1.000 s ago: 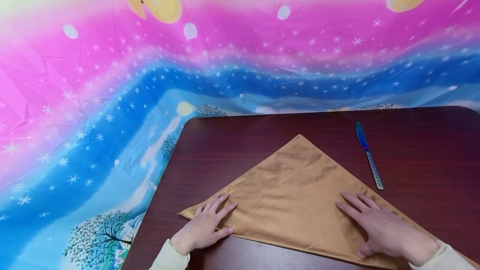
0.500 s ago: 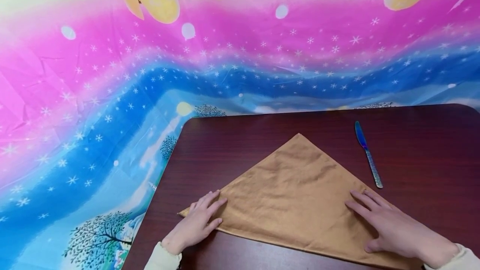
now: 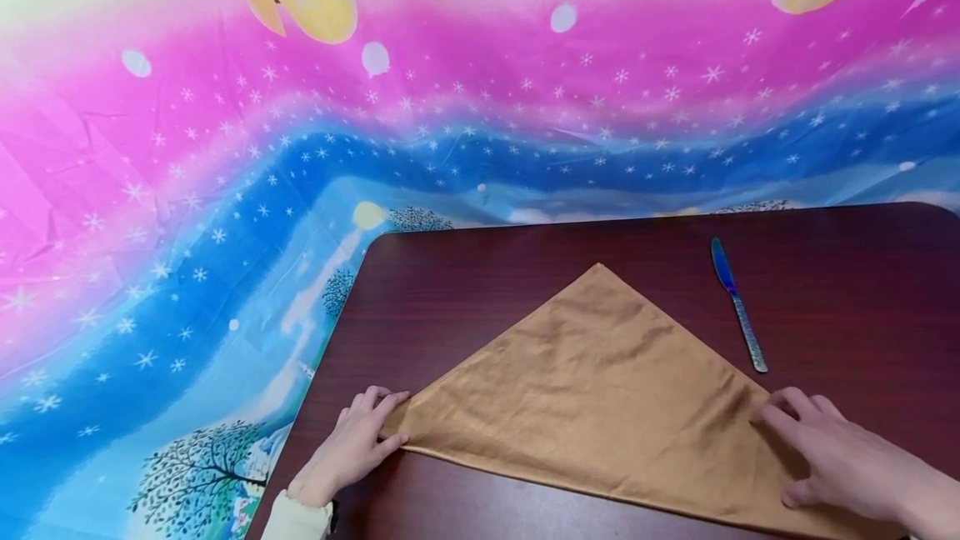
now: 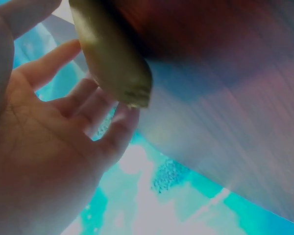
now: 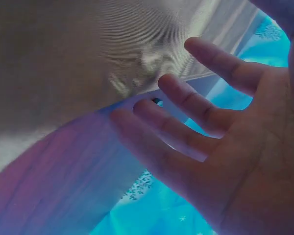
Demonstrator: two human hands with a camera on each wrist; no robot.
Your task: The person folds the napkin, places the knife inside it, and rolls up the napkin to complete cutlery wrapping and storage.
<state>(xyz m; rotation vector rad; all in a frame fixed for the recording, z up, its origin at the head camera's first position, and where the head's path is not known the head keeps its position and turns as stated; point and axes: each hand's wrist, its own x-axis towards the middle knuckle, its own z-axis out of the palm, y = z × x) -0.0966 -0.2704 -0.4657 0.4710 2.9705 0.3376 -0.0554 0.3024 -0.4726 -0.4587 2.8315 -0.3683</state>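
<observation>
A golden-brown cloth napkin [image 3: 585, 407], folded into a triangle, lies on the table with its peak pointing away. My left hand [image 3: 352, 440] is at its left corner, thumb by the near edge and fingers by the slanted edge. In the left wrist view the napkin's narrow corner [image 4: 112, 54] lies against loosely bent fingers. On the right side, my right hand [image 3: 843, 461] rests over the slanted edge, fingers spread and slightly bent. The right wrist view shows those fingertips right at the cloth [image 5: 63, 58]. The napkin's right corner is hidden beneath the right hand and the frame edge.
A table knife [image 3: 738, 307] with a bluish blade lies beyond the napkin's right edge. The dark wooden table [image 3: 465, 282] has a rounded far-left corner. Behind and left of it hangs a printed pink and blue backdrop [image 3: 225, 157].
Both hands have slid outward along the napkin, the left hand to the left corner and the right hand further right. The napkin and the knife stay in place.
</observation>
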